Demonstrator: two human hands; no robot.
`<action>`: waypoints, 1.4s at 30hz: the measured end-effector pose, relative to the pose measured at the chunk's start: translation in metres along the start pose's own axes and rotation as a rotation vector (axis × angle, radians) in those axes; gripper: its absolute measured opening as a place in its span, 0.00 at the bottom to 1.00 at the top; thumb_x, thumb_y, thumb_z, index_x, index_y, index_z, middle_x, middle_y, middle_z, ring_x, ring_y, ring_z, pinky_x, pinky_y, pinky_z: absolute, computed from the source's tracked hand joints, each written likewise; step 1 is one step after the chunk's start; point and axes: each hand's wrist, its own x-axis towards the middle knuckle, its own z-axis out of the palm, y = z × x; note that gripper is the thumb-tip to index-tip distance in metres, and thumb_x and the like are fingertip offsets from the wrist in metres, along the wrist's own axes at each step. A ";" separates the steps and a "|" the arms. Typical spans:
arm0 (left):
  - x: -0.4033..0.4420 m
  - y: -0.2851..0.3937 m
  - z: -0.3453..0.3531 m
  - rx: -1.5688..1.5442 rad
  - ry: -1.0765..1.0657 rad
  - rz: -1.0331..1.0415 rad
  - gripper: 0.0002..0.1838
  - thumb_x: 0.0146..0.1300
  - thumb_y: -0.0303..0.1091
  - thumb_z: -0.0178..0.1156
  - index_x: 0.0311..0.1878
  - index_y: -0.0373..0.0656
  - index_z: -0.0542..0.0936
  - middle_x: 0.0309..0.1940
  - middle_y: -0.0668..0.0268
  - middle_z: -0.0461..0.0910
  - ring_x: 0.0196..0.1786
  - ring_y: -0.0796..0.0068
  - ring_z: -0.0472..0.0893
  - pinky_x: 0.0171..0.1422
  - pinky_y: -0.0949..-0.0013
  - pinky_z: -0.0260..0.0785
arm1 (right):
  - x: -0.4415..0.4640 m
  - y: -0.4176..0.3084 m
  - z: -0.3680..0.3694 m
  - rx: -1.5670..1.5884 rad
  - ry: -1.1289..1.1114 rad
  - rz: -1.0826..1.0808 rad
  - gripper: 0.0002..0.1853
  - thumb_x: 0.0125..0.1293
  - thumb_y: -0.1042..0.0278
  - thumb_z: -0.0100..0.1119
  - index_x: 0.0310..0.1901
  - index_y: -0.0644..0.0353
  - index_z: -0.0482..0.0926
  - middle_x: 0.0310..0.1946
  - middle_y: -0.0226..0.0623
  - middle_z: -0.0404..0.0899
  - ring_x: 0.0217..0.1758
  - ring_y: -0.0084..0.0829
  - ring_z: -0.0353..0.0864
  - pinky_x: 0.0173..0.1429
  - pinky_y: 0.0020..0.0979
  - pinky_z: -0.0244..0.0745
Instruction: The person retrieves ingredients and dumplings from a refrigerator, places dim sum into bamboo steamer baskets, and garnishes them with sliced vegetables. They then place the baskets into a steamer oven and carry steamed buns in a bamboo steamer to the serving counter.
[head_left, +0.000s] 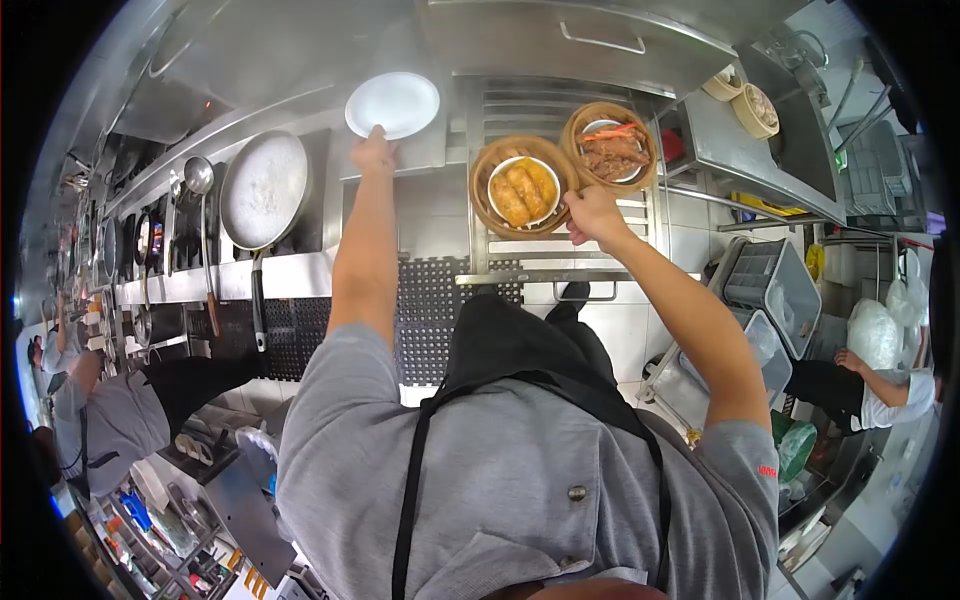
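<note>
My left hand [373, 152] is closed on the near edge of a white oval plate [394, 102], which sits at the steel counter. My right hand [596, 214] grips the right side of a bamboo steamer [479, 196], thumb and fingers at its rim. Inside that steamer is a white bowl with several golden-brown rolls [524, 190] in yellowish sauce. Touching it on the far right, a second bamboo steamer [651, 150] holds a white dish of brown food pieces [610, 158] topped with red strips. Both steamers rest on a slatted metal rack [490, 254].
Left of the plate lie a large frying pan [264, 190] and a ladle [199, 176]. More small steamers [755, 111] stand on the steel table at right. Grey crates [775, 285] are on the right floor side. One co-worker [125, 420] is at left, another [885, 395] at right.
</note>
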 end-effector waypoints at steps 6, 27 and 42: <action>-0.074 0.019 -0.037 -0.081 0.045 0.229 0.23 0.60 0.20 0.56 0.59 0.33 0.65 0.44 0.52 0.76 0.45 0.61 0.81 0.37 0.60 0.79 | -0.007 -0.009 0.005 -0.083 0.048 -0.028 0.23 0.71 0.61 0.49 0.31 0.80 0.77 0.21 0.49 0.81 0.20 0.39 0.84 0.23 0.35 0.82; -0.263 0.076 -0.061 -0.086 -0.209 0.191 0.17 0.77 0.32 0.44 0.59 0.29 0.72 0.50 0.57 0.79 0.53 0.71 0.77 0.57 0.68 0.69 | -0.072 -0.128 0.002 -0.273 -0.073 -0.285 0.23 0.69 0.60 0.47 0.27 0.75 0.79 0.18 0.45 0.81 0.19 0.34 0.84 0.27 0.32 0.83; -0.302 0.053 -0.102 -0.433 -0.207 0.094 0.23 0.76 0.39 0.41 0.67 0.36 0.68 0.64 0.57 0.72 0.64 0.61 0.74 0.68 0.58 0.70 | -0.124 -0.101 0.046 -0.441 0.149 -0.686 0.22 0.64 0.54 0.51 0.27 0.67 0.80 0.24 0.58 0.80 0.33 0.57 0.82 0.43 0.53 0.77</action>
